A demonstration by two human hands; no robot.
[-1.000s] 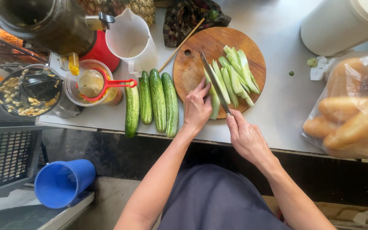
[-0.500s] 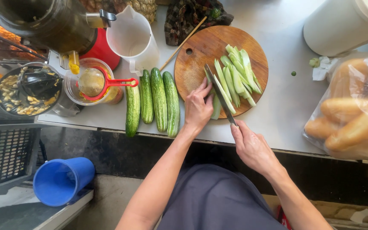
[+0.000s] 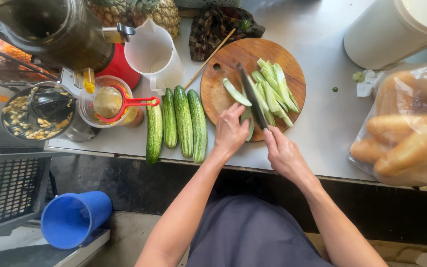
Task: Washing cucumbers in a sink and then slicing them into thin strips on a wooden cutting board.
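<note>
1. Steel counter (image 3: 322, 128) fills the far half of view; person stands at its near edge.
2. White bucket (image 3: 396, 29) far right, w/ a clear bag of bread rolls (image 3: 406, 133) nearer on the right edge.
3. Dark juicer/blender jar (image 3: 50, 29) far left, red base beside it; pineapple (image 3: 139, 12) behind.
4. Round wooden cutting board (image 3: 223, 94) centre, w/ a thin wooden stick (image 3: 208, 58) lying off its far-left side.
5. White plastic jug (image 3: 154, 52) just left of the board.
6. Blue cup (image 3: 72, 217) low at near left, below counter level.
7. 4 whole cucumbers (image 3: 184, 123) side by side, between the jug and the board's left edge, ends over the counter's near edge.
8. Red-handled strainer (image 3: 119, 103) sits on a clear tub, left of the cucumbers.
9. Right hand (image 3: 283, 155) closed round the handle of a knife (image 3: 252, 96); blade points far-left across the board.
10. Left hand (image 3: 231, 131) fingers curled, pressing down a cucumber piece (image 3: 247, 118) at the board's near edge, touching the blade's left side.
11. Cut cucumber strips (image 3: 275, 91) piled right of the blade; 1 strip (image 3: 235, 91) lies left of it.
</note>
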